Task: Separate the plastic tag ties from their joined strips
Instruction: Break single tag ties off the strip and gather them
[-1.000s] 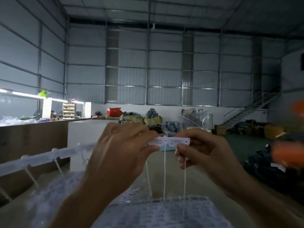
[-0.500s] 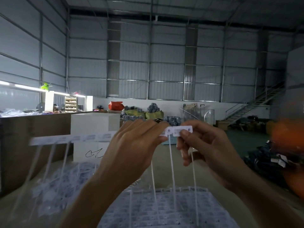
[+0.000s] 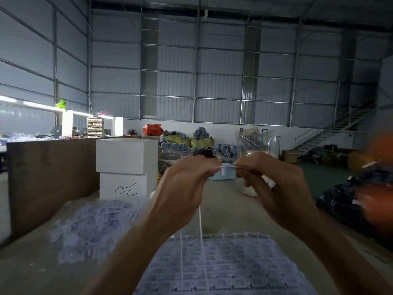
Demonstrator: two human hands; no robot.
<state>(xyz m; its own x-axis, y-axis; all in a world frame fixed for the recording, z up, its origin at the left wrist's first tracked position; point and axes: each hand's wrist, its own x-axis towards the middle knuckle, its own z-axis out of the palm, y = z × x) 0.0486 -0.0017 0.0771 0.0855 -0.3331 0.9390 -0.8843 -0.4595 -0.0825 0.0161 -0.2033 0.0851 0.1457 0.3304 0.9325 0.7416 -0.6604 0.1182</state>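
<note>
Both hands are up at chest height, the left hand (image 3: 187, 177) and right hand (image 3: 274, 179) each pinching an end of the tag strip (image 3: 225, 168) stretched between their fingertips, thin tails (image 3: 201, 231) dangling over the stacked sheet (image 3: 229, 265) below.

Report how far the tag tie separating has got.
Done: a loose heap of separated ties lies on the table to the left. In hand: the left hand and right hand pinch a short strip piece between them, its tails hanging down. Left: a stack of joined sheets sits below, so plenty remains.
</note>
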